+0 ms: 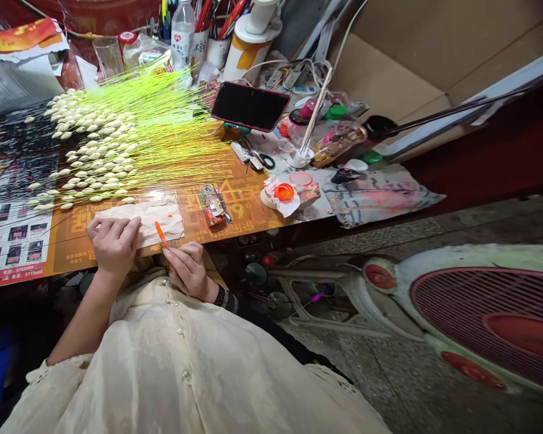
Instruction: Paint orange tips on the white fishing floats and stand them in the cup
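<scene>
My left hand (114,240) rests at the left side of a crumpled pale cloth or tissue (156,211), its fingers curled and pressed together. What those fingers hold, if anything, is hidden. My right hand (189,266) pinches a slim bright-orange stick (161,234) at the cloth's lower right edge, the stick's free end pointing up over the cloth. A small orange spot marks the cloth close by. Beyond my left hand lie many cream-coloured buds (102,163) on thin yellow-green stems (176,114).
Right of the cloth sit a paint-smeared box (214,206) and an orange paint cup (283,191) wrapped in tissue. Scissors (266,160), a propped phone (250,106), a bottle (183,36) and jars crowd the back. A standing fan (489,319) is at right.
</scene>
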{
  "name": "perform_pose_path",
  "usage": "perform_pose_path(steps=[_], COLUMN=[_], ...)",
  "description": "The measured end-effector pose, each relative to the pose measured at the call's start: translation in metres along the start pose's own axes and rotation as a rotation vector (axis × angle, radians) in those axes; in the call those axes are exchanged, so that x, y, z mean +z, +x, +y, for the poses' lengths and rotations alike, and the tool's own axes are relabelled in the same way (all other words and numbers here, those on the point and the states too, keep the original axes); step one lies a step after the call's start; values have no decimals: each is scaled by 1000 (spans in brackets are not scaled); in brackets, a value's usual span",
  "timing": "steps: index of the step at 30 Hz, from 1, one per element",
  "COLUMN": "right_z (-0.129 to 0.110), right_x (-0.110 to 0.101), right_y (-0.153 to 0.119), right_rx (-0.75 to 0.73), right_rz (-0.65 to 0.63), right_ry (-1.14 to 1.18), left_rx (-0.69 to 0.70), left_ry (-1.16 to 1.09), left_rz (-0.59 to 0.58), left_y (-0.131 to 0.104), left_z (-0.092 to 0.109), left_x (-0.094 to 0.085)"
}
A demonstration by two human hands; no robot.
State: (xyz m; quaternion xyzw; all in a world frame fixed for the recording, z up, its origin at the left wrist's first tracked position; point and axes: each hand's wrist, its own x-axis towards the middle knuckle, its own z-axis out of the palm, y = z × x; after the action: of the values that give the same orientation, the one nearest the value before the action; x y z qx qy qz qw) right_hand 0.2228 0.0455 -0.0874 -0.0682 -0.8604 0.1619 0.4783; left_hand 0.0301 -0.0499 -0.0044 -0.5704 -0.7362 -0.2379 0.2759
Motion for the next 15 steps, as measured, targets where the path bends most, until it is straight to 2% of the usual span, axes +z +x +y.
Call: perform_pose_path(steps=[7, 15], right_z=[-2, -7], right_x=[9, 17], right_y=[-5, -2], right_rx=[-19, -6], right_rz=[-131, -130], right_ry=[-25, -75], left_rx=[-62, -81], left_ry=[-54, -89], left_rz=[-32, -32], left_y=[-15, -15], left_z=[-16, -15], left_x=[-5, -6])
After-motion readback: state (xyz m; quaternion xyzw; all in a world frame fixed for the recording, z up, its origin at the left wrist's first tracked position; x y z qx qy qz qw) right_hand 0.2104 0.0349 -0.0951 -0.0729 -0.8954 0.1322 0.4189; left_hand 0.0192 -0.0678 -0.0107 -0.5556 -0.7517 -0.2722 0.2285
